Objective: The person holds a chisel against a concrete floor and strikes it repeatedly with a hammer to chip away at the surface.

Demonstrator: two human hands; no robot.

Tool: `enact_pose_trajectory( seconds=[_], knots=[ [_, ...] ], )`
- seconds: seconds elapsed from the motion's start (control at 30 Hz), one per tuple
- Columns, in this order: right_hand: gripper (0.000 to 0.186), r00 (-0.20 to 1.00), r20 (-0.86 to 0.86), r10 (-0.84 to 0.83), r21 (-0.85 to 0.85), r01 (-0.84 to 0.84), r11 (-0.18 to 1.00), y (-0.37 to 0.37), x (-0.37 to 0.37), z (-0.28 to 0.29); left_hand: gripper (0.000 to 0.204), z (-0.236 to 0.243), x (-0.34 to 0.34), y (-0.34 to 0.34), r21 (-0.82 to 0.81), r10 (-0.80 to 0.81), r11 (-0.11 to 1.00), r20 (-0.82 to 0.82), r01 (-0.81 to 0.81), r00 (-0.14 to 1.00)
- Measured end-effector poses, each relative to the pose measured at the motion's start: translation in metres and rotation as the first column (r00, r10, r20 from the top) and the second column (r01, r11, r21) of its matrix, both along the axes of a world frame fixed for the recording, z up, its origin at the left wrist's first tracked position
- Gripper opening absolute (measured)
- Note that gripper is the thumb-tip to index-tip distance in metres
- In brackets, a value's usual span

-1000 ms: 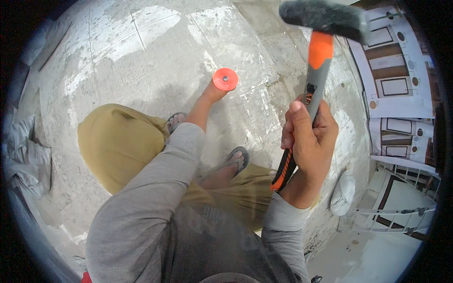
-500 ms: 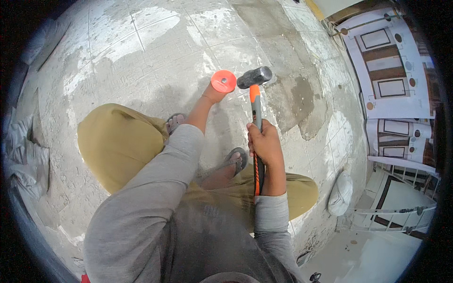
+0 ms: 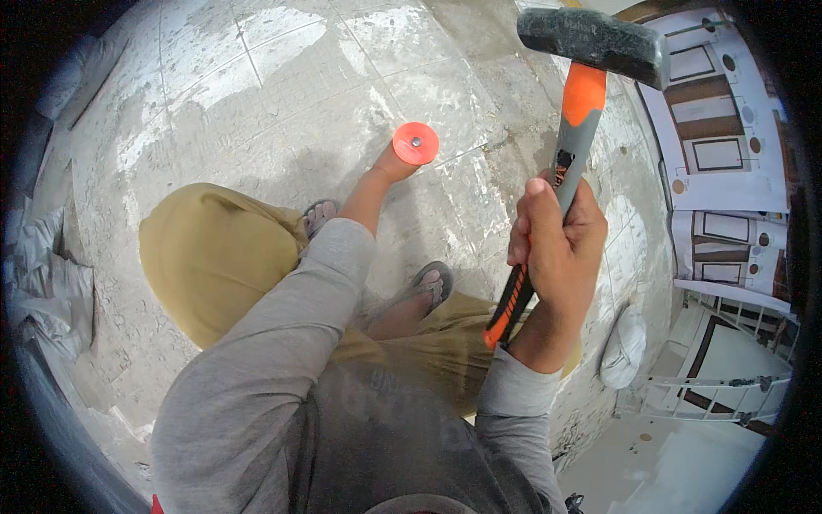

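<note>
My right hand [image 3: 558, 244] is wrapped round the grey, orange and black handle of a club hammer [image 3: 579, 128]. Its dark steel head is raised high at the upper right, close to the camera. Lower down, over the floor ahead of me, my left hand [image 3: 391, 166] is closed under the round orange-red guard of a chisel [image 3: 418, 151]. A metal striking end shows at the guard's middle. The guard hides most of my left fingers and the chisel's shaft and tip. The hammer head is well apart from the chisel.
The tiled floor [image 3: 282, 111] is rough, with white and grey patches. My sandalled feet [image 3: 432, 287] are beneath my arms. At the right, printed sheets [image 3: 715, 154] hang above a white metal rack [image 3: 728, 385], near a whitish bag [image 3: 623, 347]. Crumpled sheeting [image 3: 51, 283] lies at the left.
My right hand has lifted the hammer up and to the right, away from the chisel. The chisel and my left hand have shifted slightly to the right.
</note>
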State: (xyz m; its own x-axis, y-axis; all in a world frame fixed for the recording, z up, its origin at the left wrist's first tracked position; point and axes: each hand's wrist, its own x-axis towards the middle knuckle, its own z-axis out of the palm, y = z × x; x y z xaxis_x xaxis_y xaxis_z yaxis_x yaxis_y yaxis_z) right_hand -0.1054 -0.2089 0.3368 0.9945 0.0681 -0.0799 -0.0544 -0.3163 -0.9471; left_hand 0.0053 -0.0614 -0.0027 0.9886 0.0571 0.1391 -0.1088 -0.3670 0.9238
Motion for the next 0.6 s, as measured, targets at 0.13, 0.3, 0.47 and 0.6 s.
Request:
enact_pose_trajectory(
  seconds=[0.13, 0.3, 0.47, 0.6],
  knots=[
    [0.023, 0.960, 0.226, 0.168, -0.391, -0.069, 0.918, -0.002, 0.008, -0.085, 0.036, -0.012, 0.003, 0.006, -0.032, -0.055, 0.998, 0.064, 0.057, 0.996],
    [0.027, 0.937, -0.318, 0.148, -0.385, -0.270, 0.882, -0.019, 0.006, -0.141, 0.034, 0.020, 0.010, -0.004, -0.234, -0.112, 0.960, 0.179, 0.153, 0.977],
    [0.025, 0.914, -0.403, 0.038, -0.243, -0.147, 0.959, -0.019, -0.011, -0.116, 0.039, -0.020, 0.009, 0.016, -0.063, 0.104, 0.993, 0.135, -0.096, 0.985],
    [0.022, 0.969, -0.245, 0.007, -0.228, -0.065, 0.972, -0.031, -0.007, -0.094, 0.047, 0.000, 0.015, 0.019, -0.074, 0.177, 0.982, 0.067, -0.172, 0.982]
  ],
)
